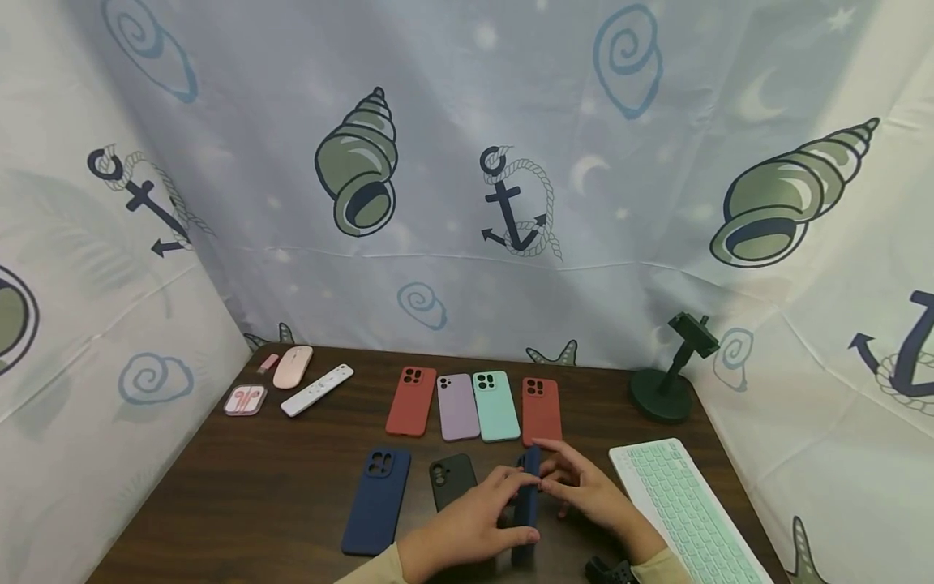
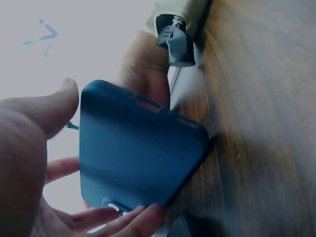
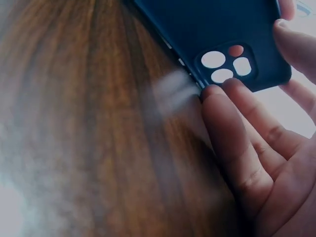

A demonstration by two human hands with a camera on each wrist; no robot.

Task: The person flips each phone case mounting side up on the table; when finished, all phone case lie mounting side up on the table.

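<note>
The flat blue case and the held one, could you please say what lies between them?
The head view shows a black case, partly behind the left hand.

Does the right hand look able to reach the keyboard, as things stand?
Probably yes. The keyboard lies close beside the right hand with nothing visible between them, though that hand would first need to leave the held blue case.

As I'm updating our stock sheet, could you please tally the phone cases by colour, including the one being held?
Red cases: 2
Lilac case: 1
Mint case: 1
Dark blue cases: 2
Dark grey case: 1
Total: 7
</note>
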